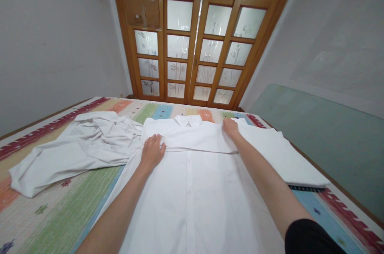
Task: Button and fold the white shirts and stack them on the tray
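Note:
A white buttoned shirt (189, 194) lies spread out in front of me, its collar (188, 121) at the far end. One sleeve (195, 138) runs straight across its chest. My left hand (153, 151) rests on the shirt at the left end of this sleeve, fingers laid down on the cloth and thumb apart. At the sleeve's right end, my right hand (230, 127) is closed on the fabric; its fingertips are partly hidden.
Left of the shirt lies a crumpled white garment (87, 146). Folded white cloth (288, 154) with a dark patterned edge is on the right. Everything rests on a striped bedspread (87, 190). A pale green board (324, 126) leans along the right wall, and wooden glazed doors (192, 62) stand beyond.

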The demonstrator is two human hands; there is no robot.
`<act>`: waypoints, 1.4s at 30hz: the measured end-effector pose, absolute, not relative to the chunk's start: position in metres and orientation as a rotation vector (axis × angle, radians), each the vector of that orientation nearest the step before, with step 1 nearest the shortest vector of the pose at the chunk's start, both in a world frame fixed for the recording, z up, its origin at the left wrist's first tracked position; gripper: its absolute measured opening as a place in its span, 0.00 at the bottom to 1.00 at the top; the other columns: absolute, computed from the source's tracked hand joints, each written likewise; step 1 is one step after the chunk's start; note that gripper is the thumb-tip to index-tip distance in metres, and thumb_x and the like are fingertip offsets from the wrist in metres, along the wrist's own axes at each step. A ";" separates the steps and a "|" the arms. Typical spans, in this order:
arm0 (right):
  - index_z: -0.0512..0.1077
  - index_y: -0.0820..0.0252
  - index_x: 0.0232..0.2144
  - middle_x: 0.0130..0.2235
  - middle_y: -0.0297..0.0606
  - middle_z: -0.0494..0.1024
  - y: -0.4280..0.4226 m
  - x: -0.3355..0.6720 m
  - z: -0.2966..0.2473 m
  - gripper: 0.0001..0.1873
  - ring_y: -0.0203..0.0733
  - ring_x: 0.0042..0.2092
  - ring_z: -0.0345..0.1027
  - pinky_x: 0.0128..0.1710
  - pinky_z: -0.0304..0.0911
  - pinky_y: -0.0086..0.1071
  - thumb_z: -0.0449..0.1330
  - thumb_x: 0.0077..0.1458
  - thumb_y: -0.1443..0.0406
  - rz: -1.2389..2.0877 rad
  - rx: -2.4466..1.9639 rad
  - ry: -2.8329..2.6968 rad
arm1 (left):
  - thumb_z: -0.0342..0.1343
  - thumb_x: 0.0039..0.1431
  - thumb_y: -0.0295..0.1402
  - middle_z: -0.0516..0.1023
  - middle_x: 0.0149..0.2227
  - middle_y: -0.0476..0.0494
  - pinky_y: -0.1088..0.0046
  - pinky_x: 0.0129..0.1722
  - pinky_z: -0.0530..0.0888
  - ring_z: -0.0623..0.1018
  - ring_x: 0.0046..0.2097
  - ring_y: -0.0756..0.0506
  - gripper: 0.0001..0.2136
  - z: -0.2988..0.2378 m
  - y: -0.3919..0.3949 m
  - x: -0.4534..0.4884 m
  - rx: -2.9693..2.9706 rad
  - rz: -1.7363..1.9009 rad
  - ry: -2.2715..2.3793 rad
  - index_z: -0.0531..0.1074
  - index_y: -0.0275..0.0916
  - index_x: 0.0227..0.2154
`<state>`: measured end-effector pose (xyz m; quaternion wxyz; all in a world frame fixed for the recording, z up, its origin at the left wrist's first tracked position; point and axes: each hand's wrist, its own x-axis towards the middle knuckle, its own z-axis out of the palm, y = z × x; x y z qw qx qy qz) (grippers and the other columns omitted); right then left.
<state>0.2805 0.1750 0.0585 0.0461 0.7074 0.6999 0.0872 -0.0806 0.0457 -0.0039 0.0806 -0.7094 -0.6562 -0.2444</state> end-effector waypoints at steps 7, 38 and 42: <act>0.69 0.69 0.52 0.57 0.61 0.65 0.150 0.257 0.034 0.22 0.54 0.54 0.65 0.48 0.62 0.39 0.45 0.59 0.75 0.522 2.324 2.209 | 0.48 0.60 0.33 0.70 0.58 0.32 0.55 0.63 0.59 0.64 0.63 0.36 0.21 -0.003 0.046 -0.082 -2.111 -0.717 -2.014 0.67 0.32 0.55; 0.50 0.76 0.65 0.68 0.53 0.48 0.121 0.272 -0.005 0.36 0.52 0.69 0.38 0.66 0.36 0.39 0.39 0.66 0.53 -0.037 2.263 2.297 | 0.42 0.62 0.47 0.65 0.62 0.28 0.60 0.58 0.65 0.66 0.62 0.35 0.31 0.028 0.050 -0.212 -1.924 -0.332 -2.506 0.61 0.27 0.59; 0.51 0.78 0.65 0.67 0.56 0.50 0.122 0.272 -0.004 0.34 0.53 0.69 0.39 0.66 0.37 0.43 0.38 0.66 0.57 0.086 2.196 2.314 | 0.46 0.60 0.40 0.76 0.51 0.29 0.57 0.51 0.70 0.74 0.54 0.32 0.25 0.043 0.065 -0.197 -1.843 -0.372 -2.424 0.66 0.30 0.56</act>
